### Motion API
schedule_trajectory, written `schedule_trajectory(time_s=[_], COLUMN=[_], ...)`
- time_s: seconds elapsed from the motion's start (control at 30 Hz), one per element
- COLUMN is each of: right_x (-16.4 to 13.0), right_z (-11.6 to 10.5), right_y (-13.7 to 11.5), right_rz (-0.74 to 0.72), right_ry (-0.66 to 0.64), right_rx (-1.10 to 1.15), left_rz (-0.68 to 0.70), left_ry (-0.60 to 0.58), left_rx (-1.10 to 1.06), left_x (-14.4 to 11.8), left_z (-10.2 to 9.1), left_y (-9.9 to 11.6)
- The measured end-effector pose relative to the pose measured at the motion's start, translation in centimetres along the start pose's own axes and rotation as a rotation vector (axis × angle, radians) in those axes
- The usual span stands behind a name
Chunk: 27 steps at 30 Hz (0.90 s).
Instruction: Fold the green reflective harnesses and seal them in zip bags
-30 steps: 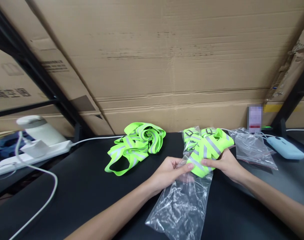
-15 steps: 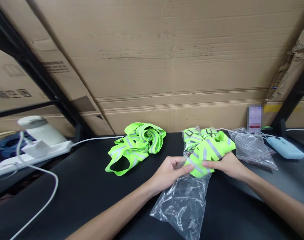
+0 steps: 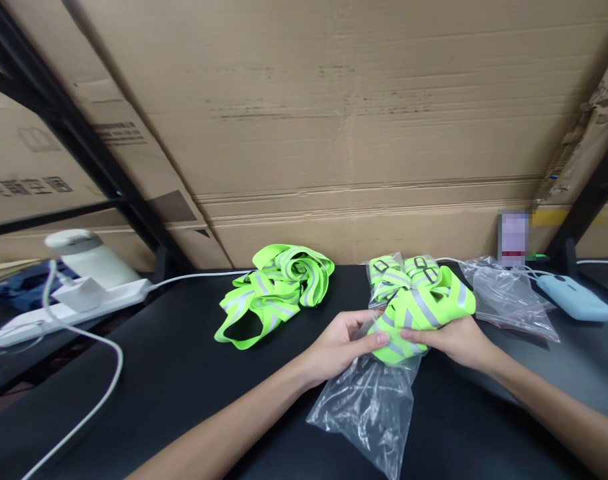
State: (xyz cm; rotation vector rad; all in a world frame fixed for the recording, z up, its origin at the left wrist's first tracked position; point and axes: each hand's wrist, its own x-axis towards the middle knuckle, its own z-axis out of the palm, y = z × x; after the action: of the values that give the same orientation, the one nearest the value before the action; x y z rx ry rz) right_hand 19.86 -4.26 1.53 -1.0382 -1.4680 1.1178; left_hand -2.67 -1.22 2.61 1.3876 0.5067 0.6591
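Folded reflective strap bundle: clamped in right hand, long axis aimed down-left into clear bag mouth, pinched open by left hand.

Loose straps lie left of the plastic bag.
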Motion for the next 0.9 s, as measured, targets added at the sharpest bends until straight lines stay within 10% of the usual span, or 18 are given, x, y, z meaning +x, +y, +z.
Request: schedule_trajectory(time_s=[0.23, 0.9], right_x=[0.0, 0.2], right_z=[-0.6, -1.2], right_y=[-0.4, -1.6], right_rz=[0.051, -0.174], right_ry=[-0.157, 0.070], right_rx=[0.018, -0.197], left_rz=[-0.049, -0.097], left_ry=[0.006, 0.037], left_rx=[-0.020, -0.050], left_x=[0.1, 0.2], left_z=[0.1, 0.7], left_y=[-0.2, -1.4])
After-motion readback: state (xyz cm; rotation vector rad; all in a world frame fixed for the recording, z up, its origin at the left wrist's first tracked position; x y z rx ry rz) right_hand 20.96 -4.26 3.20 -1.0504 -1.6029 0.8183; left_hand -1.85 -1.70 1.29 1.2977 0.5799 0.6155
